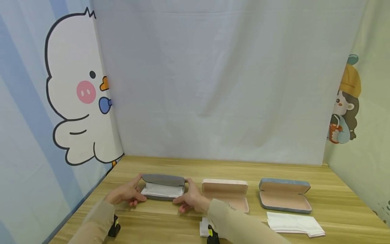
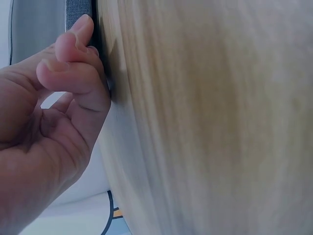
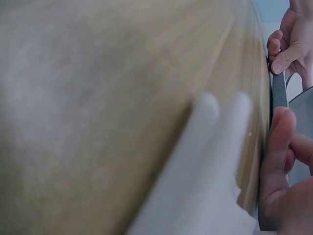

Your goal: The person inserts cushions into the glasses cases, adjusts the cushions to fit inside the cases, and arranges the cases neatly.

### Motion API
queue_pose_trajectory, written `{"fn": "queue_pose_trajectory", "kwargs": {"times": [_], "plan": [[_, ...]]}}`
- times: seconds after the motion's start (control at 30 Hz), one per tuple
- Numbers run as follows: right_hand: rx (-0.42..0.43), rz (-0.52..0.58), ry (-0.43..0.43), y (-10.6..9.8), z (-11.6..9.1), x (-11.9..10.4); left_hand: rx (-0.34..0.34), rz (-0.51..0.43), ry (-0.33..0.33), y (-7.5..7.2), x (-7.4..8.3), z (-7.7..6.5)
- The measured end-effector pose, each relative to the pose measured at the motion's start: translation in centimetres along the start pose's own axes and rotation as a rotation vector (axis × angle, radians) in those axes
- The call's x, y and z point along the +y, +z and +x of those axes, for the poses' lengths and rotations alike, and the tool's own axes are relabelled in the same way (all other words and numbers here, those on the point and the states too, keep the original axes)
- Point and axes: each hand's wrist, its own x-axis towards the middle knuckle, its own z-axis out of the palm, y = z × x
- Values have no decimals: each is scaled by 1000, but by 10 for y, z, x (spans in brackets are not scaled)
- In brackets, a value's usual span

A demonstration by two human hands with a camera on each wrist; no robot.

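Observation:
A grey glasses case [image 1: 164,179] stands open on the table with a folded white cloth [image 1: 163,190] inside. My left hand [image 1: 128,192] grips its left end, thumb at the front corner and a finger up by the lid. At the right end my right hand [image 1: 194,197] holds it the same way. The left wrist view shows fingertips against the case's grey edge [image 2: 77,11]. In the right wrist view, both hands are at the case's front edge [image 3: 279,90], and a blurred white cloth [image 3: 195,181] lies nearer the camera.
Right of the grey case stand an open white case [image 1: 224,182] with a pink lining, partly behind my right arm, and an open blue case [image 1: 284,206]. A folded white cloth [image 1: 294,223] lies before the blue case. Another white cloth [image 1: 204,227] shows beneath my right forearm.

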Motion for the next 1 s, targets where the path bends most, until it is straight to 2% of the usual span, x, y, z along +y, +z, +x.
{"fn": "queue_pose_trajectory", "kwargs": {"times": [1.0], "plan": [[7, -25, -32, 2, 1, 5, -47, -21, 80, -1, -2, 0]]}}
